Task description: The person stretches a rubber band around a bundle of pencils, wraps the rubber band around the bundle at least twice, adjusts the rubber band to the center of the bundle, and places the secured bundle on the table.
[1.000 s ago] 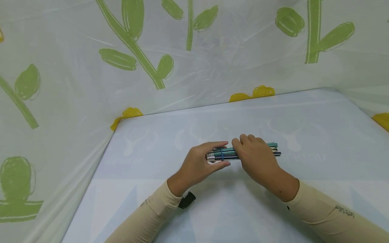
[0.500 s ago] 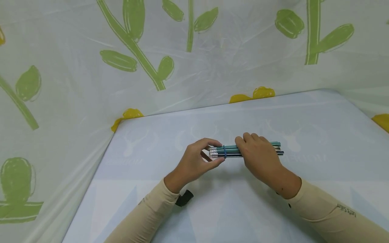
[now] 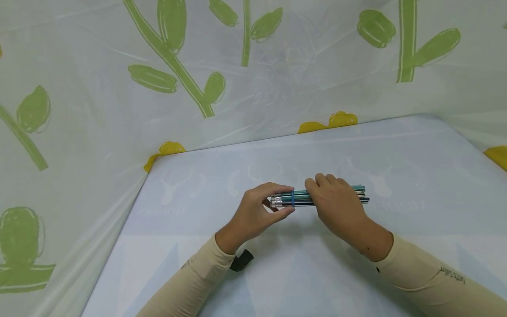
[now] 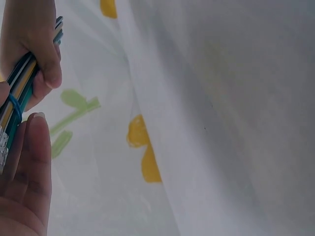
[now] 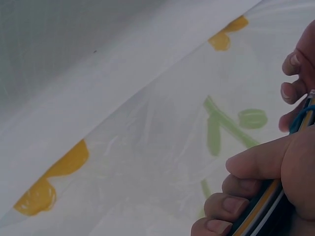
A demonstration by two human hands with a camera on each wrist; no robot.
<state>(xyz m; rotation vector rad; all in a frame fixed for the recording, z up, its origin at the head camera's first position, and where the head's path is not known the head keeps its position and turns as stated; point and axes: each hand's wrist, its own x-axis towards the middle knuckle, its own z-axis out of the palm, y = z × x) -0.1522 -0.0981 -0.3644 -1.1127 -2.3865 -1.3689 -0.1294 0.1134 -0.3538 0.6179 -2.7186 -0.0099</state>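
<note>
A bundle of several pencils [image 3: 303, 199], teal and dark with silver eraser ends to the left, is held level above the table. A blue rubber band [image 3: 293, 199] circles it near those ends. My right hand [image 3: 341, 209] grips the middle of the bundle, its fingers wrapped over the top. With thumb and forefinger, my left hand [image 3: 253, 211] pinches the band from opposite sides. Yellow and white pencil sides also show in the left wrist view, beside the band [image 4: 16, 107]. The right palm hides the middle of the pencils.
A pale table [image 3: 222, 176] with faint deer-head prints lies below the hands. Behind and to the left hangs a white sheet [image 3: 99, 88] with green leaf and yellow flower prints. A small black object [image 3: 242, 260] shows at the left cuff.
My left fingertips have drawn back from beyond the band to the band itself. The bundle and right hand have shifted slightly right overall.
</note>
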